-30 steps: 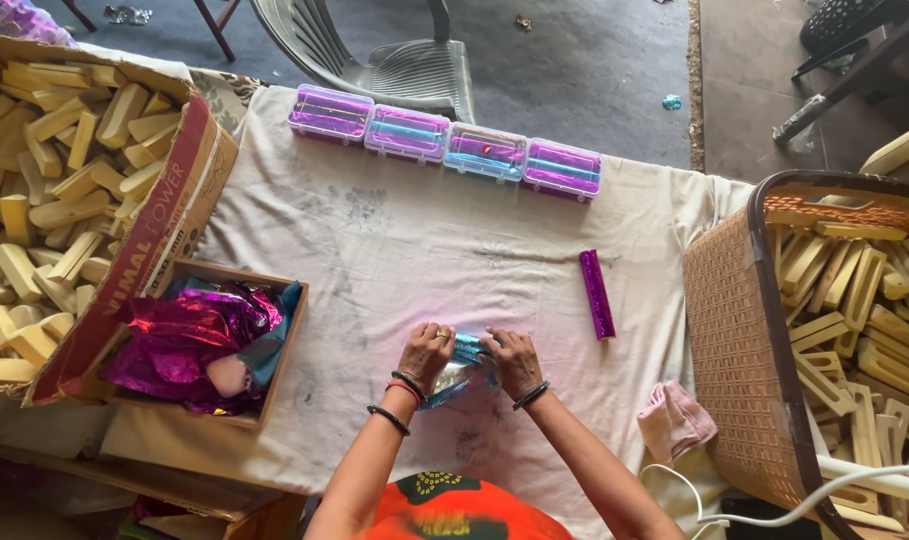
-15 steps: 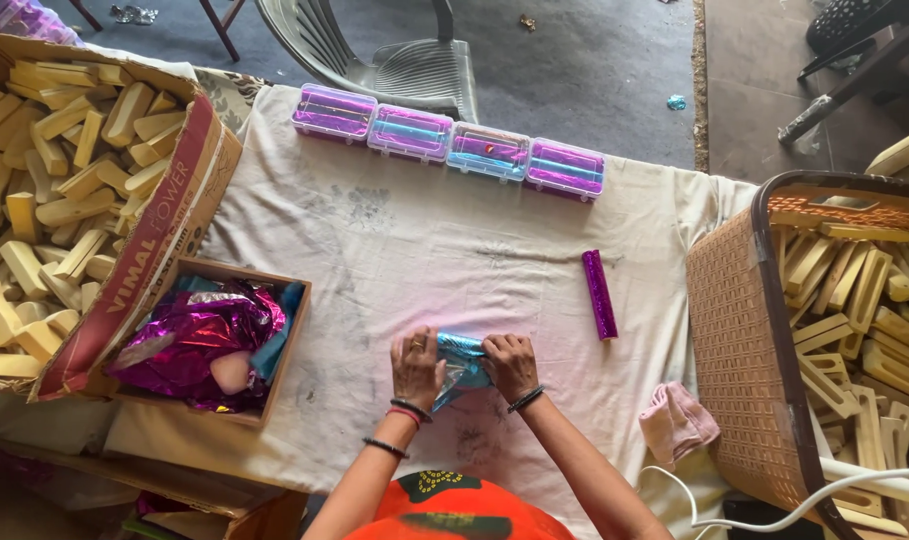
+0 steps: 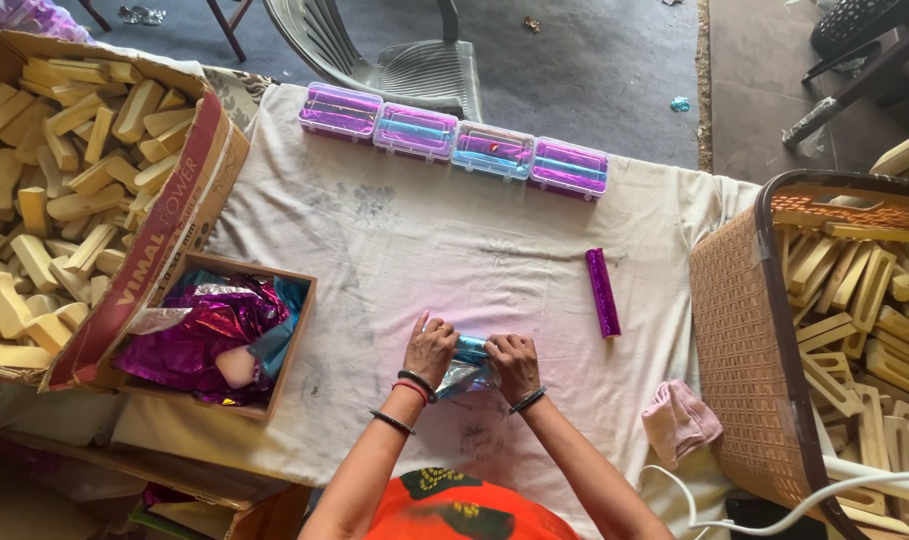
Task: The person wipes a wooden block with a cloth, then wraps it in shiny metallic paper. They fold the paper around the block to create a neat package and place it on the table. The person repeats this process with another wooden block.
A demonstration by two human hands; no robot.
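Both of my hands meet at the near middle of a table covered with a white cloth (image 3: 424, 230). My left hand (image 3: 429, 350) and my right hand (image 3: 512, 362) press a sheet of shiny light-blue foil (image 3: 467, 365) around a small block that the foil and fingers mostly hide. A finished bar wrapped in purple foil (image 3: 602, 291) lies on the cloth just beyond my right hand.
A small open box of purple and blue foil sheets (image 3: 214, 330) sits to the left. A big cardboard box of pale yellow bars (image 3: 64, 180) stands behind it. A woven basket (image 3: 744, 330) with more bars is at right. Several clear plastic cases (image 3: 454, 140) line the far edge; a pink cloth (image 3: 679, 420) lies near.
My hands have stayed in place while the fingers worked the blue foil tighter around the block; my left hand has shifted slightly over it.
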